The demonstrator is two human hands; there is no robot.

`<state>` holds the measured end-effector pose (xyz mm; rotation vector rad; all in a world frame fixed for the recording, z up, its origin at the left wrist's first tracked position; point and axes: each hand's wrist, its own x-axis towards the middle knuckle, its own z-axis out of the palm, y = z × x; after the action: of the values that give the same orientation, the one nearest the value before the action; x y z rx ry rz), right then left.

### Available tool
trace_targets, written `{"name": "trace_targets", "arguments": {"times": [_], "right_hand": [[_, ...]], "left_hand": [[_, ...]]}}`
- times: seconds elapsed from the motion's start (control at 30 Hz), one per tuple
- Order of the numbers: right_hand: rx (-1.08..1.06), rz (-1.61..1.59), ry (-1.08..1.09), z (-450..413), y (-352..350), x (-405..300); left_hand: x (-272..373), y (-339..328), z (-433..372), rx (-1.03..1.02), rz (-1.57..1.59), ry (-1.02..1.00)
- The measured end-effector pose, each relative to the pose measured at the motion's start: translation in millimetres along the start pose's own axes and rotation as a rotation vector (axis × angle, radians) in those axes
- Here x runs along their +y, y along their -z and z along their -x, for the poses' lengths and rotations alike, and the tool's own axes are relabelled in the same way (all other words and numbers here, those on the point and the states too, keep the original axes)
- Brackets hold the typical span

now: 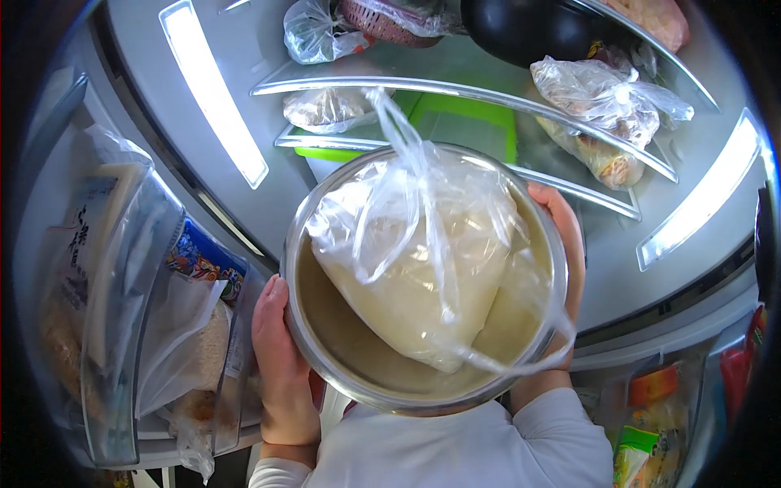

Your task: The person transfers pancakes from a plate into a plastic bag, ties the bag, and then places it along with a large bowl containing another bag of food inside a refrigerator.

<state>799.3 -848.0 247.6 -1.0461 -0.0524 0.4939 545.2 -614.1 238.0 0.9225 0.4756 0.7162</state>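
A round metal pot (329, 323) is held up in front of the open refrigerator. My left hand (277, 348) grips its left side. My right hand (567, 244) wraps around the right side, with the lower fingers hidden behind the wall. Inside lies a clear plastic bag (415, 268) filled with something pale, perhaps flour or dough. The knotted handles of the bag stick up past the far rim, and one loose loop hangs over the right rim.
Glass shelves (390, 82) cross the refrigerator beyond the pot. They carry a green-edged container (464, 122), bagged food (592, 116) and a black round vessel (525, 27). Door bins (116, 317) with packages flank me on the left, and more packages (656, 421) fill those at right.
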Motion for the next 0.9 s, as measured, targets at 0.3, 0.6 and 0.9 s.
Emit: {"name": "trace_targets", "arguments": {"times": [0.3,0.6,0.9], "right_hand": [[-0.002,-0.048,0.07,11.4,-31.1,-50.7],[0.037,0.072,0.153,-22.3,-19.7,-66.0],[-0.07,-0.034,0.163,-30.0,-14.7,-71.5]], "left_hand": [[21.7,-50.1,-14.0,-0.186,0.041,-0.108],[15.2,-74.8,-59.4,-0.217,0.06,-0.113],[24.4,-91.6,-82.3,-0.142,0.022,-0.107]]}}
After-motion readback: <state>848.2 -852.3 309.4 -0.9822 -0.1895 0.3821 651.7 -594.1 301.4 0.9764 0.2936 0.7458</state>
